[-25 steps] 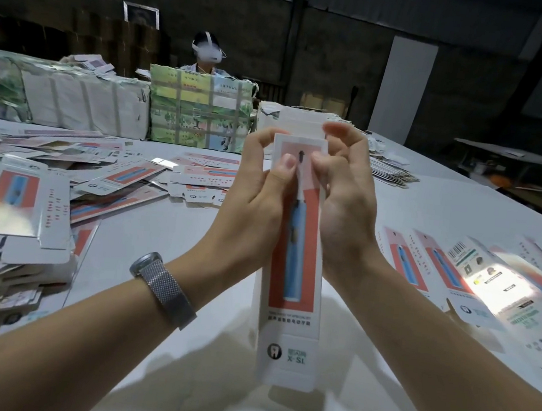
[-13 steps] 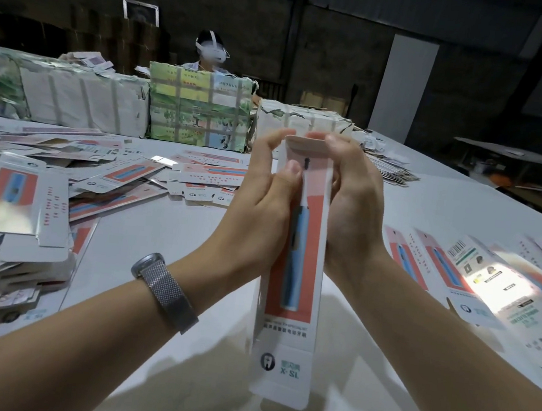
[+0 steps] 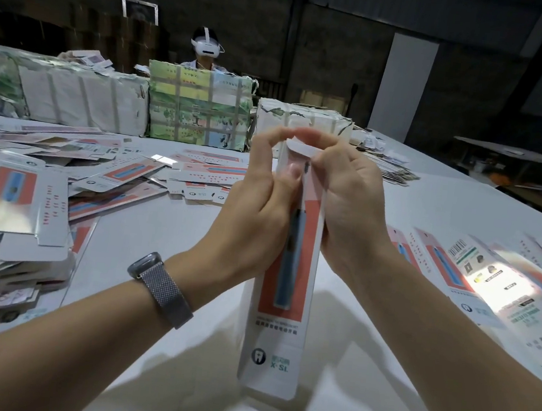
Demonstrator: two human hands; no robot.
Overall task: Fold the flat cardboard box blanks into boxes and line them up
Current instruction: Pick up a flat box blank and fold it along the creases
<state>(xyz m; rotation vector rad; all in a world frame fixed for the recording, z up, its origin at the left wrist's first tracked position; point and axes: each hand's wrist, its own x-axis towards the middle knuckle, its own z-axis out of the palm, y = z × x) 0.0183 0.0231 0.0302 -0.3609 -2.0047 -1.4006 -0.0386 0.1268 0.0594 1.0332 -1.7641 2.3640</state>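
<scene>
Box blanks lie heaped flat across the left of the white counter, more spread toward the middle. Wrapped bundles stand in a row along the counter's far edge; a person in a white headset sits behind them. Row of printed boxes lies along the right side, partly lit by a bright patch. Tall narrow box, white with a red panel and blue toothbrush picture, stands upright between both hands near the front of the counter, lower end close to or on the surface, cannot tell which. Left hand grips its upper left side, fingers curled, thumb on the front face. Right hand holds the upper right side, fingers curled over the white top flap, which is bent over the box's open end. Mesh-band watch on left wrist.
</scene>
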